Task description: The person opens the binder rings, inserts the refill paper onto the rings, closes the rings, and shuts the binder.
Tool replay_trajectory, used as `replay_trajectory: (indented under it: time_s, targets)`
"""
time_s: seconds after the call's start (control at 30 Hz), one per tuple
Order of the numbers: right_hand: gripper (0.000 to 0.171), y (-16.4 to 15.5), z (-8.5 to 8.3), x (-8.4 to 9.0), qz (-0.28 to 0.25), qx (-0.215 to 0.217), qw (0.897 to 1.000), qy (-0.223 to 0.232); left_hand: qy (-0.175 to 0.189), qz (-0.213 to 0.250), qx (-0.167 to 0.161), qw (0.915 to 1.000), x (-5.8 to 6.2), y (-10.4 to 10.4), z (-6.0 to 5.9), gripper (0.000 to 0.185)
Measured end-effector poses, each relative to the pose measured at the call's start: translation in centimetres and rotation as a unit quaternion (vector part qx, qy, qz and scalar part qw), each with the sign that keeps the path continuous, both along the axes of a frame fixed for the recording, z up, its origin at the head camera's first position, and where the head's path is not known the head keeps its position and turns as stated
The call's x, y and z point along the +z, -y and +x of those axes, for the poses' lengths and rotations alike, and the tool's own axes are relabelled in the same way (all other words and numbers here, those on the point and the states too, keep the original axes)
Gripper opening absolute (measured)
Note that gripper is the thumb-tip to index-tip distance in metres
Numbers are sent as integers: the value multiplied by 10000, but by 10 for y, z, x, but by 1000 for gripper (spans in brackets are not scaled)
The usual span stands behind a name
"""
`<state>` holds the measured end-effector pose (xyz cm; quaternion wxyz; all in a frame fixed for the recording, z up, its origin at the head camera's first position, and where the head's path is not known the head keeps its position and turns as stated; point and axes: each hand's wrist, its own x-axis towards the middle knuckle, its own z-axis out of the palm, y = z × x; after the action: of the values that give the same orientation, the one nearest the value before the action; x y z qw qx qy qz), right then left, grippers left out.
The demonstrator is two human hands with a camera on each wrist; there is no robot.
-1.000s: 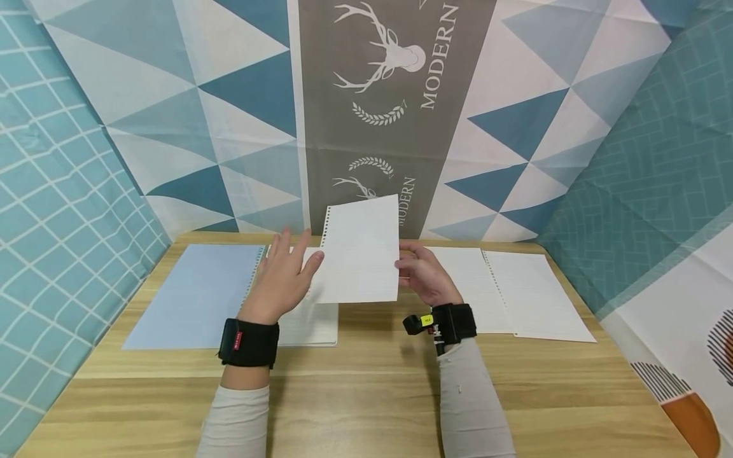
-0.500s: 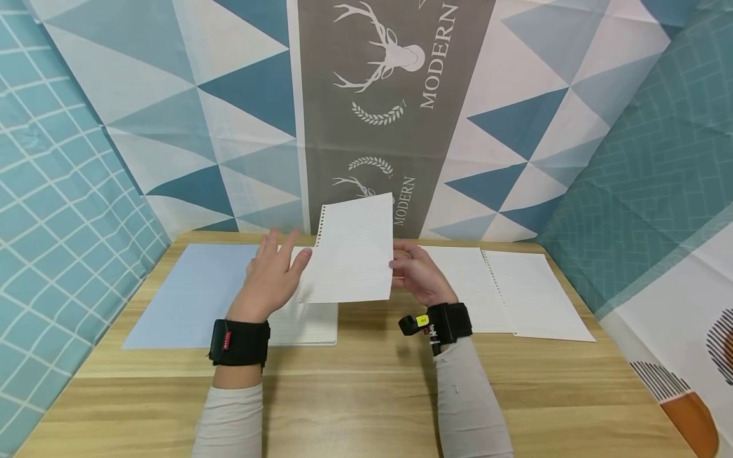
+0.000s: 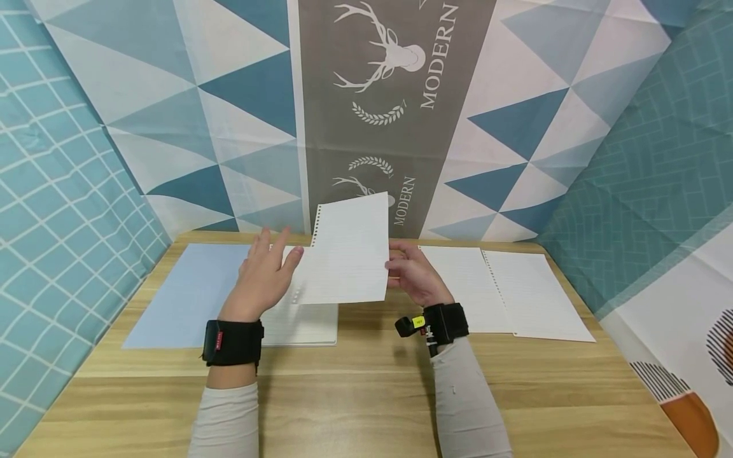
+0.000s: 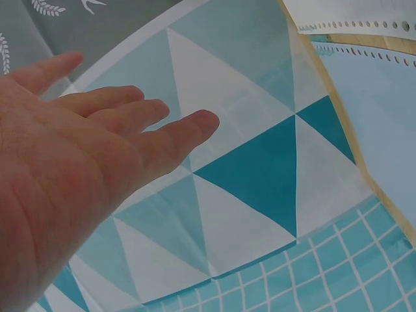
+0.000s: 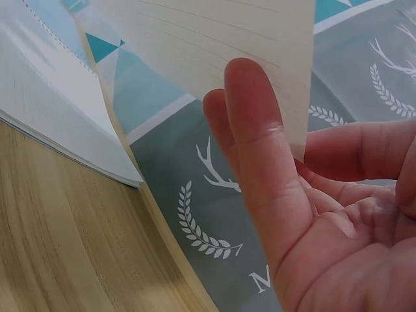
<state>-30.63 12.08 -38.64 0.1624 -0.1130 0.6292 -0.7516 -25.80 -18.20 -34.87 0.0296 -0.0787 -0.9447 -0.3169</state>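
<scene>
My right hand [image 3: 420, 275] pinches the right edge of a lined loose-leaf sheet [image 3: 350, 254], holding it up above the table. A row of punched holes runs down the sheet's left edge. In the right wrist view, thumb and fingers of the right hand [image 5: 292, 195] meet on the margin of the sheet [image 5: 227, 32]. My left hand [image 3: 260, 277] hovers left of the sheet with its fingers extended, holding nothing; the left wrist view shows the same bare hand [image 4: 84, 143]. Beneath lies a stack of lined paper [image 3: 306, 327], partly hidden by hand and sheet.
Left of the stack is a pale blue cover [image 3: 177, 299], punched along one edge. On the right, two lined loose-leaf sheets lie next to each other, a nearer-in sheet [image 3: 469, 292] and an outer sheet [image 3: 538, 296]. Patterned cloth [image 3: 395, 140] hangs behind the wooden table [image 3: 366, 401].
The left hand has drifted left, away from the sheet's punched edge. The right hand has carried the sheet slightly left, keeping its pinch.
</scene>
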Motion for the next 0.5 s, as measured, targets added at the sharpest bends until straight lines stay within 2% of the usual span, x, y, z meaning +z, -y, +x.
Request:
replay_trajectory:
  time_s: [0.5]
  targets:
    - [44, 15, 0, -2, -3, -3, 10000, 86, 110, 65, 84, 9999, 3, 13, 3, 75]
